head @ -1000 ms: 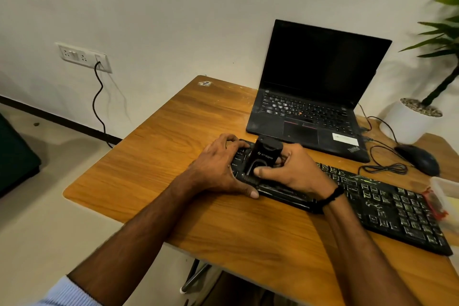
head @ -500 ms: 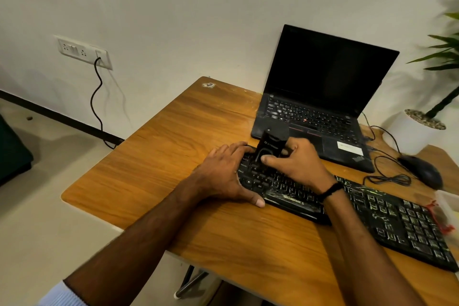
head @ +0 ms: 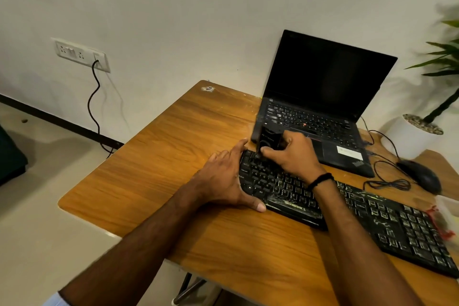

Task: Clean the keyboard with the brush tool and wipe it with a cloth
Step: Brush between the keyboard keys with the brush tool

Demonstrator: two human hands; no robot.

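A black keyboard (head: 372,221) with pale, worn key legends lies diagonally across the wooden desk (head: 173,156). My right hand (head: 290,156) grips a small black brush tool (head: 269,140) and holds it down on the keyboard's far left corner. My left hand (head: 223,181) rests on the keyboard's left end, fingers fairly straight along the edge and thumb on the front edge. The brush's bristles are hidden behind my fingers. No cloth is visible.
An open black laptop (head: 323,97) stands just behind the keyboard. A black mouse (head: 422,176) with a coiled cable lies to the right, near a white plant pot (head: 417,136). A clear container with red marking (head: 444,216) sits at the right edge. A wall socket (head: 82,53) is at left.
My right hand has moved the brush from the keyboard's middle-left keys up to its far left corner. My left hand has slid off the keys to the left edge.
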